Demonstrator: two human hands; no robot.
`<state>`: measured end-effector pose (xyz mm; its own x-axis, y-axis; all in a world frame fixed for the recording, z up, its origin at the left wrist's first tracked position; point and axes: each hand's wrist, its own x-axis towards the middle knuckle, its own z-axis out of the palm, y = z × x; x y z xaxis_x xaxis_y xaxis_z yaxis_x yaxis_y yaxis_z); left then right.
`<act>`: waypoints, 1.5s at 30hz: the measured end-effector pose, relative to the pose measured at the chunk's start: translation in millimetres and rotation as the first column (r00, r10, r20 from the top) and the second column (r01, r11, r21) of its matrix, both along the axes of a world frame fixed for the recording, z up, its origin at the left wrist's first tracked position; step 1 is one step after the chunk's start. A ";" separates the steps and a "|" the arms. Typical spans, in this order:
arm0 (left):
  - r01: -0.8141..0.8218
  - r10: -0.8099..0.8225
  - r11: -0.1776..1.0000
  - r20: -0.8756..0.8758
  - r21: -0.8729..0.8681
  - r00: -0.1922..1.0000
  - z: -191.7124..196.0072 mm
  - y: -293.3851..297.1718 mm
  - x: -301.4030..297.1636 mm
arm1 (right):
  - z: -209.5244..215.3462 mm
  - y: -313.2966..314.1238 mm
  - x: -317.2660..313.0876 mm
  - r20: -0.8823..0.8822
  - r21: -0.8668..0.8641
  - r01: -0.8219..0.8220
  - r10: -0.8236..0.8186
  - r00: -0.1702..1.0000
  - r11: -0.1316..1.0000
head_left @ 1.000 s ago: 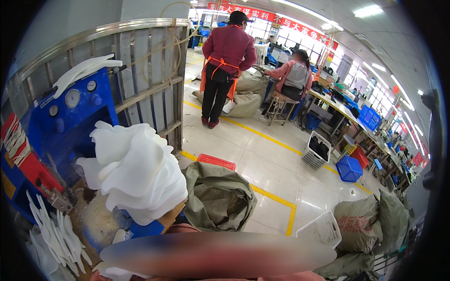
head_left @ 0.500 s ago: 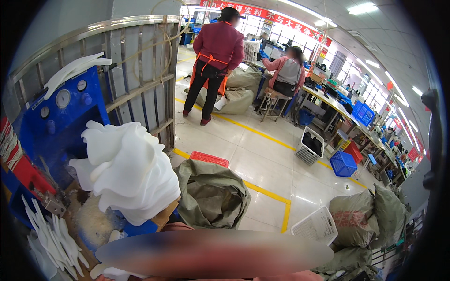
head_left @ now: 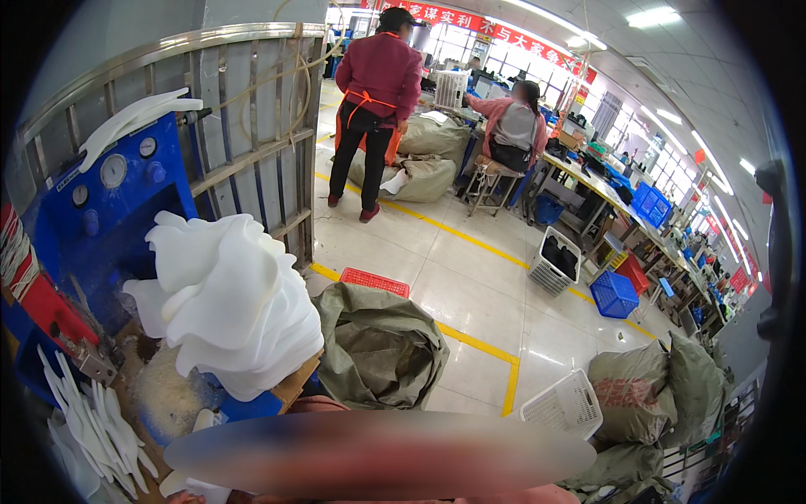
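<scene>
At the lower edge, a small part of my left hand (head_left: pixel 185 498) shows beside a white moulded piece (head_left: pixel 208 490); its fingers are mostly cut off, so its grip is unclear. My right hand does not show, and a blurred patch covers the lower middle. Ahead of my left hand stands a tall stack of thin, wavy white sheets (head_left: pixel 231 302). More slim white pieces (head_left: pixel 96 428) lie fanned at the lower left. Between them is a heap of pale shavings (head_left: pixel 172 391).
A blue machine with gauges (head_left: pixel 126 189) stands left, by a metal railing (head_left: pixel 243 155). An open green sack (head_left: pixel 382 353) and red crate (head_left: pixel 375 283) are ahead. Filled sacks (head_left: pixel 634 395) and a white basket (head_left: pixel 564 406) lie right. One person (head_left: pixel 379 92) stands; another (head_left: pixel 512 126) sits.
The standing person has shifted slightly left and more upright. The white piece by my left hand has moved a little, and more of that hand's edge shows. The stack stays in place.
</scene>
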<state>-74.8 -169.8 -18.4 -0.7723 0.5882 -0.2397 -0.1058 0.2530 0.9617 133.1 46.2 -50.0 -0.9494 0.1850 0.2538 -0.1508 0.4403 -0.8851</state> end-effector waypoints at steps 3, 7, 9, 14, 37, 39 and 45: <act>0.277 -0.256 0.960 -0.315 0.024 0.914 -2.9 -2.7 -7.5 | 0.2 -0.4 1.9 0.004 -0.003 0.007 -0.007 1.000 1.000; 0.339 -0.318 0.941 -0.291 0.023 0.902 -16.9 -9.1 -13.8 | -1.8 0.4 4.8 0.012 -0.002 0.021 -0.021 1.000 1.000; 0.180 -0.161 0.982 -0.233 0.064 0.959 -23.8 -12.4 -8.3 | -1.8 0.9 6.0 0.014 0.001 0.026 -0.026 1.000 1.000; 0.097 -0.086 0.994 -0.213 0.043 0.973 -16.6 -9.5 6.5 | 4.8 5.8 8.9 0.011 0.011 0.032 -0.032 0.999 0.999; -0.064 0.062 0.997 -0.050 -0.040 0.997 -23.2 -39.2 -16.6 | 44.7 -5.3 -98.7 0.092 0.562 -0.254 0.246 0.965 0.787; -0.054 0.045 0.996 -0.122 -0.074 0.992 -25.7 -44.8 -20.6 | 41.5 -8.6 -112.6 0.097 0.586 -0.262 0.254 0.962 0.767; -0.065 0.050 0.996 -0.209 -0.064 0.977 -25.5 -51.1 -35.1 | 35.5 -14.6 -143.8 0.176 0.595 -0.305 0.250 0.952 0.744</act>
<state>-109.8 -221.0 -44.0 -0.8417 0.5285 -0.1104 0.0770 0.3199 0.9443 -10.7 31.6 -14.5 -0.9560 -0.2568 0.1422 -0.2935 0.8386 -0.4590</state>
